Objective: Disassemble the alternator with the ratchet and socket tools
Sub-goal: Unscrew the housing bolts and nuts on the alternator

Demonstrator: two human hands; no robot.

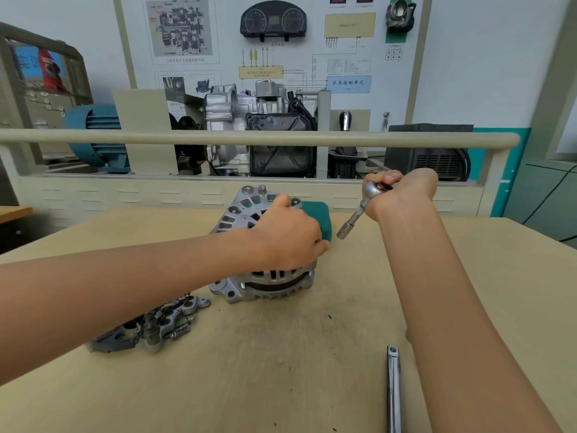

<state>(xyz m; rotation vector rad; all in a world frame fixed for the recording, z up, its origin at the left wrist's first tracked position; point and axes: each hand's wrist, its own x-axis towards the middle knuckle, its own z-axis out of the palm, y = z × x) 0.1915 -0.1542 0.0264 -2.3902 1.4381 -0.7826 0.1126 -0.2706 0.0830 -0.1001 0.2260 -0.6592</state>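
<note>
The alternator [265,254] sits near the middle of the worktop [281,354], its finned aluminium housing resting on the surface with a green part [317,218] on its right, far side. The left hand [288,235] lies over the top of the housing, fingers curled down around the green part and the casing edge, steadying it. The right hand [402,190] is clenched around the head of the ratchet [373,189], held up just to the right of the alternator; an extension with a socket [345,231] hangs down and to the left from it, its tip near the green part but apart from it, not seated on any fastener.

Left and nearer on the worktop lies a cluster of removed parts [150,326], metal brackets and a few bolts, so the job looks partly done. A second long metal tool handle [394,389] lies at the near right, beside the right forearm.

The risks from here: if the socket goes onto a bolt at a slant it may slip off and round the head, or jab the steadying fingers close by. If the left hand's hold is loose, the housing may turn or slide when torque comes on. The loose bolts could be swept off by the left forearm.
</note>
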